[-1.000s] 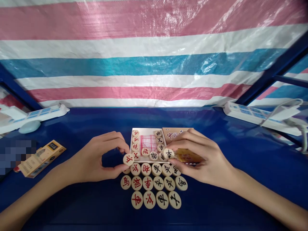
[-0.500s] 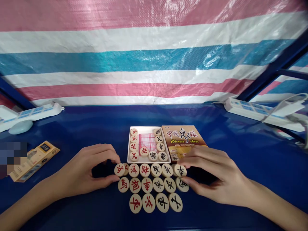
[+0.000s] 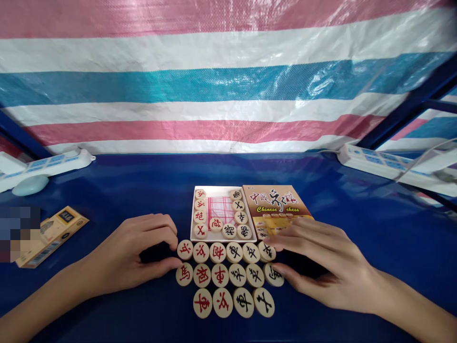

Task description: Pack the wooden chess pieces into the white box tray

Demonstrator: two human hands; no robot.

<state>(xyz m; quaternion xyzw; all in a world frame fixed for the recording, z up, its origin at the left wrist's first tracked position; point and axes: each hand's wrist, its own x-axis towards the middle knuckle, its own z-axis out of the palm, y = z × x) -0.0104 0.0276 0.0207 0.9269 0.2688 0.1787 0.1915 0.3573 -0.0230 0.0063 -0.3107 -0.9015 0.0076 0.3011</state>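
My left hand [image 3: 143, 252] rests at the left end of the rows of chess pieces, thumb and forefinger apart. Its fingertips are by the left edge of a red-marked xiangqi piece [image 3: 184, 250], with the thumb close to the red horse piece [image 3: 184, 274] below. On the other side, my right hand [image 3: 321, 259] has its fingers stretched out and spread. Its forefinger meets a black-marked piece [image 3: 267, 251], and its thumb touches the black piece [image 3: 274, 275] under that one. Between the hands, red pieces lie left and black pieces right, some apparently stacked.
An open white box [image 3: 223, 240] holds more pieces and a folded red-lined sheet. Against it lies the brown Chinese chess lid [image 3: 276, 197]. A small carton [image 3: 53, 238], a pale mouse [image 3: 30, 185] and power strips [image 3: 378, 164] are farther out on the blue table [image 3: 160, 178].
The top-row end pieces at left and right moved inward and now line up over the pieces they partly covered. My fingers have loosened around them. The view has shifted slightly.
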